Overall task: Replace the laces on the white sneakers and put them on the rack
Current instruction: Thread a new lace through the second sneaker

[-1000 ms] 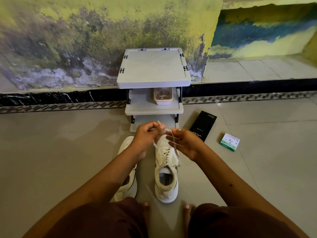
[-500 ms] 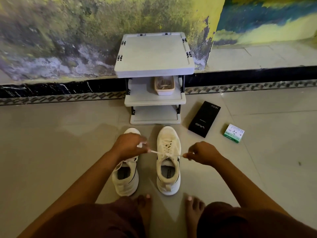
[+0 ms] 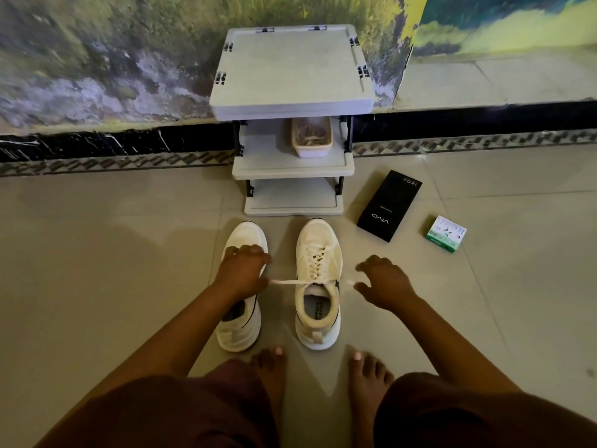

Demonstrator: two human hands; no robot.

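Head view looks down past my knees at the tiled floor (image 3: pixel 97 253), where everything sits. Biggest thing ahead is the grey rack (image 3: pixel 292 69), three shelves tall, standing against the stained wall (image 3: pixel 97 59) with its bottom shelf just beyond the shoe toes. On the middle shelf stands a small cream basket (image 3: pixel 311 139); what lies in it is too dim for me to tell.

Next come the two white sneakers, side by side on the floor, toes toward the rack, heels toward my bare feet (image 3: pixel 271 367). The right sneaker (image 3: pixel 318 286) shows its whole top, laced up the front in a criss-cross. The left sneaker (image 3: pixel 240 318) is partly under my left forearm.

My left hand (image 3: pixel 244 271) is over the left sneaker, fingers curled, pinching one end of the lace (image 3: pixel 287 281), which runs taut and level from my hand to the top eyelets of the right sneaker. My right hand (image 3: pixel 384 281) hovers just right of that sneaker, fingers spread and loosely bent, holding nothing. A short pale bit of lace shows beside its thumb, blurred.

To the right of the rack lies a black phone box (image 3: pixel 389 205), flat on the floor. Further right, apart from it, sits a small green and white box (image 3: pixel 445 233).
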